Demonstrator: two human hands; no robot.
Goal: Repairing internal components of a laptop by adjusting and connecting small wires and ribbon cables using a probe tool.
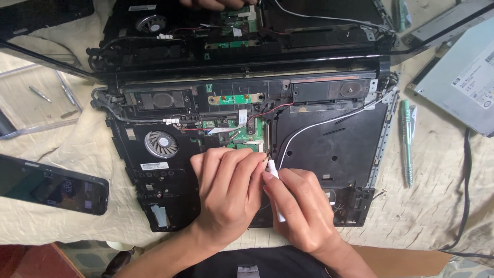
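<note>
We see the right hand (pixel 303 211) clenched around a slim white tool (pixel 274 185), held like a pen, its tip aimed at about eleven o'clock toward the green circuit board (pixel 242 136) of the opened laptop base (pixel 329 149). The left hand (pixel 226 190) lies palm down on the base, fingers curled together, fingertips meeting the tool's tip at the board's lower edge; whether it pinches some small part there we cannot tell, as the spot is tiny and partly hidden.

On the base, at nine o'clock from the left hand, a small white rectangular label (pixel 154 166) sits just below the round cooling fan (pixel 161 143). A black phone (pixel 51 186) lies farther out at nine o'clock. At two o'clock, near the frame's right edge, a grey metal drive (pixel 458 77) carries a white printed label (pixel 476 85). A green screwdriver (pixel 406 141) lies at three o'clock beside the base.
</note>
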